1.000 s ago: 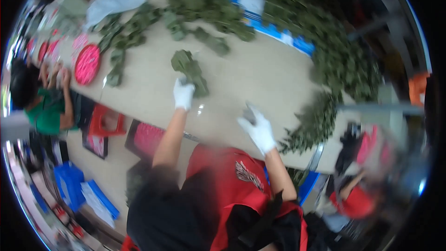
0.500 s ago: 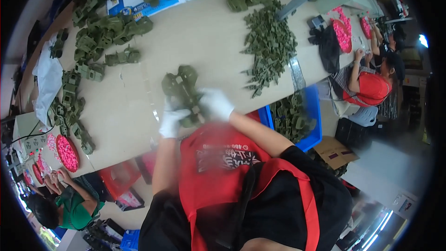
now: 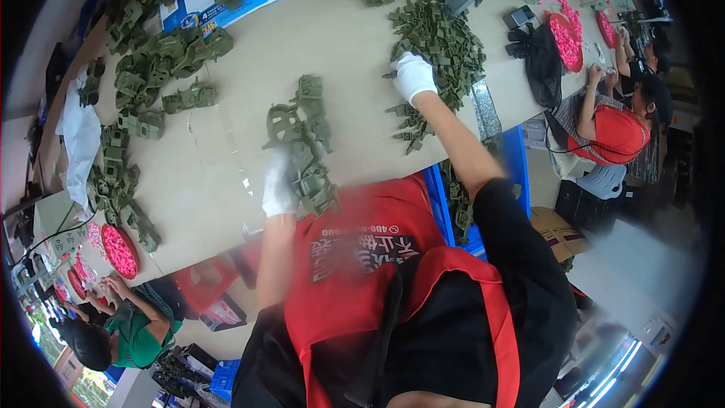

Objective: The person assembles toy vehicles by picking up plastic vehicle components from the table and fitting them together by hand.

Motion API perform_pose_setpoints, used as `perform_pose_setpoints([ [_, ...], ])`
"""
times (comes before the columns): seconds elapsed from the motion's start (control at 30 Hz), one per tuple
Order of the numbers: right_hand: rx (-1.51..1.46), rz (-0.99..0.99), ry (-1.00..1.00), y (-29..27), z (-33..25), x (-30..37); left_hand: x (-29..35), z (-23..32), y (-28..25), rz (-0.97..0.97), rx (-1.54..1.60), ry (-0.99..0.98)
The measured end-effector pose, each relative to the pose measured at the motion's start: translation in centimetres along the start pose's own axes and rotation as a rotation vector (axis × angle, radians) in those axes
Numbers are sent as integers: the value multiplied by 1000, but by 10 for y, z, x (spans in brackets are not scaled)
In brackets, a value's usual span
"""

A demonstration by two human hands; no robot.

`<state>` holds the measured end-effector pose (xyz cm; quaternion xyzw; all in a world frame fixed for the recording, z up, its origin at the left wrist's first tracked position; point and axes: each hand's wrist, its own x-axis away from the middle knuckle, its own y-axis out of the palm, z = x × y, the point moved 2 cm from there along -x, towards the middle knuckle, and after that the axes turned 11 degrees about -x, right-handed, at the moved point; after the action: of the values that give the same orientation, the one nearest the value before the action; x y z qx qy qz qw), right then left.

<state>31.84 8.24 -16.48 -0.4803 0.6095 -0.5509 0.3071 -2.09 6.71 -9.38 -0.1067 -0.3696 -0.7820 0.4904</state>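
Note:
My left hand, in a white glove and blurred, is closed on the edge of an olive-green moulded plastic part in front of my apron. Just beyond it, more olive-green moulding reaches over the table; whether it is joined to the held part I cannot tell. My right hand, also white-gloved, is stretched out to the left edge of a heap of small olive-green plastic pieces. Its fingers are curled down at the heap, and whatever they pinch is hidden.
Larger green mouldings lie in groups at the left and along the far side, by a blue and white box. A blue crate stands below the table's right edge. Co-workers sit at both ends near red trays of pink pieces.
My right hand has left the green part and moved right and away to the heap of small pieces. My left hand stays at the part, which has turned and lies differently.

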Motion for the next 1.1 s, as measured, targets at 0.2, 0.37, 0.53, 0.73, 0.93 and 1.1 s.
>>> perform_pose_setpoints([
  [0.2, 160, -5, -321, -20, -3, -15, -7, 21, 32, -80, -38, 99],
  [0.37, -952, -170, -36, -79, -27, 19, -16, 13, 34, 82, 93, 79],
  [0.53, -1294, -538, 12, -145, -129, 103, -9, 10, 50, -20, 414, 92],
  [0.73, -1017, -121, -62, -117, -150, 110, 19, 25, 82, 173, 23, 236],
  [0.93, -598, 108, -261, -123, -170, 127, 28, 28, 95, 292, -116, 349],
  [1.1, -779, 60, -142, -118, -163, 115, 32, 28, 88, 155, -148, 267],
])
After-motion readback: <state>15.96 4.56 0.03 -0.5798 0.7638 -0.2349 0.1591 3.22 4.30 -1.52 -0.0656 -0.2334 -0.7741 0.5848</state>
